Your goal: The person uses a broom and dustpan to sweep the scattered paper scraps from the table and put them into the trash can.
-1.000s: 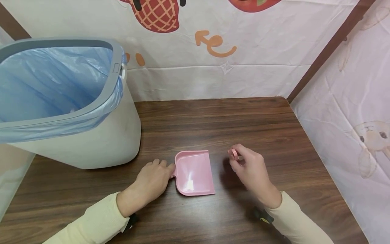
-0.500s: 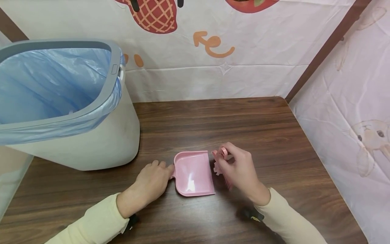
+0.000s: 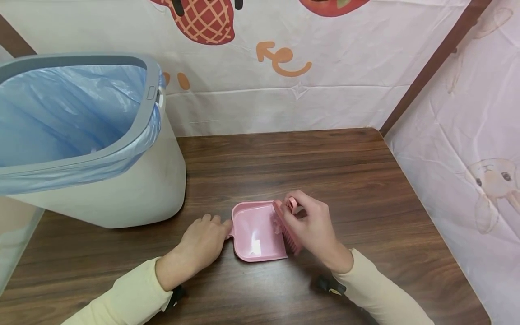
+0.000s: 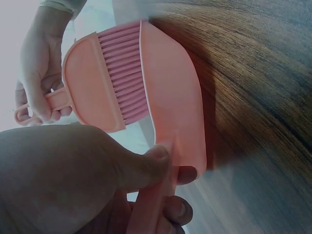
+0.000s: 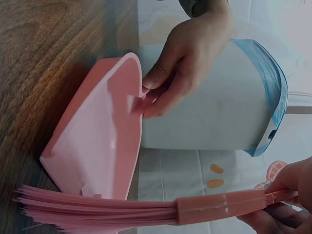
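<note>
A pink dustpan lies on the wooden table, its open edge facing right. My left hand grips its short handle, with the thumb on top and fingers curled beneath in the left wrist view. My right hand holds a small pink brush by its looped handle. The brush's bristles reach the dustpan's open edge. Small pale pink scraps lie just inside that edge, in front of the bristles; their exact kind is too small to tell.
A large white trash bin with a grey rim and blue liner bag stands at the left of the table. A printed cloth hangs behind the table, another along its right side.
My right hand has moved left with the brush, from beside the dustpan to its open edge. The pale scraps have slid onto the pan. The left hand and dustpan have stayed put.
</note>
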A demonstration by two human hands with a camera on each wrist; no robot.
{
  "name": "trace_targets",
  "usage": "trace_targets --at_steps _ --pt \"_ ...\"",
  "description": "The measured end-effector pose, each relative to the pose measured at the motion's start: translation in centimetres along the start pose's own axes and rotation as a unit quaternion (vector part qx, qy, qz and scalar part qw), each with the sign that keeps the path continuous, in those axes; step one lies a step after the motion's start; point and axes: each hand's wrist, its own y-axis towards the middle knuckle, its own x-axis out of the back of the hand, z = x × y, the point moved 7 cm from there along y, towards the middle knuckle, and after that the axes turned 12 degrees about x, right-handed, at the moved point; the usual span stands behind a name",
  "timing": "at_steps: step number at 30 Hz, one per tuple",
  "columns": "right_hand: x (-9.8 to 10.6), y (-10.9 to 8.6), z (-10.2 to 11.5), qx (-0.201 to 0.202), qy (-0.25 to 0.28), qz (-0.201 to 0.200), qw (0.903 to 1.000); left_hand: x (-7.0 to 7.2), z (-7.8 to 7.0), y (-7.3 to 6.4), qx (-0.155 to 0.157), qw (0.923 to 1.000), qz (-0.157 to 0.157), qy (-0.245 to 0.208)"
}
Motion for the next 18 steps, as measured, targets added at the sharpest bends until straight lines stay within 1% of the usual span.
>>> trace_targets --at_steps 6,8,11,14,16,18 --pt "-0.1 -0.1 0.3 0.014 0.003 -0.009 0.9999 0.0 0.0 -0.1 0.001 1.0000 -0.004 0.001" --pt "0.0 -0.2 0.3 0.013 0.013 -0.014 0.9997 0.0 0.1 -0.2 0.001 1.0000 -0.006 0.001" --pt "0.1 -0.3 0.1 0.000 0.041 -0.023 0.9989 -0.1 0.1 -0.2 0.002 1.0000 -0.008 0.000" --pt "0.5 -0.4 -0.1 -0.019 0.076 -0.043 0.9960 -0.1 0.2 -0.2 0.002 1.0000 -0.007 0.001" --pt "1.0 -0.3 -0.3 -0.029 0.086 -0.057 0.9943 -0.1 0.2 -0.2 0.002 1.0000 -0.007 0.002" --pt "1.5 -0.1 -0.5 -0.035 0.085 -0.067 0.9935 -0.2 0.2 -0.1 0.003 1.0000 -0.008 0.003"
